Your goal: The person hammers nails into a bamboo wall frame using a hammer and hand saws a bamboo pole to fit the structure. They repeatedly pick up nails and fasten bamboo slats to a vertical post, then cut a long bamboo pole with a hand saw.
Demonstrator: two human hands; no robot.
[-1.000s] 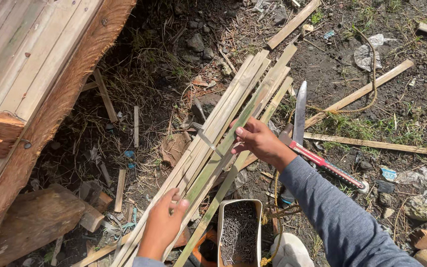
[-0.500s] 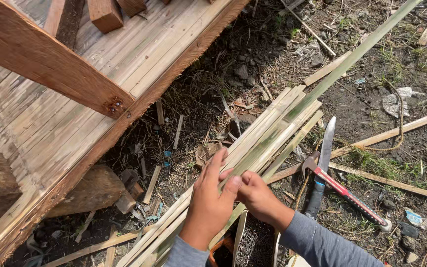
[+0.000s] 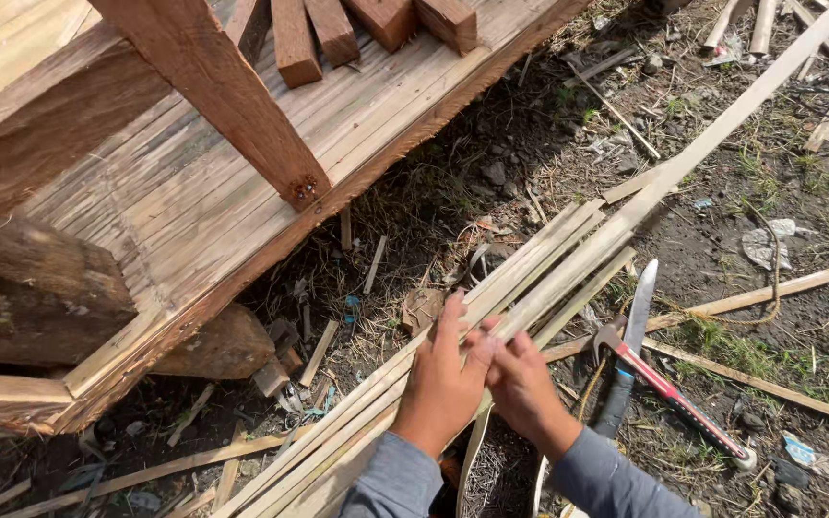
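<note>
I am pressing my left hand [image 3: 443,384] and my right hand [image 3: 520,384] together on a long pale strip [image 3: 626,216], both grips closing narrow around it where they meet. The strip is running from my fingers up and away to the right, lifting off a bundle of strips [image 3: 357,422] lying on the dirt ground [image 3: 491,163]. My left palm is resting across that bundle. Just right of my right hand, a knife [image 3: 630,336] and a red-handled hammer [image 3: 669,393] are lying crossed on the ground. A wooden platform [image 3: 194,192] is sitting to the left, carrying a slanted beam [image 3: 213,96] and short blocks [image 3: 338,29]. I am seeing no container clearly here.
</note>
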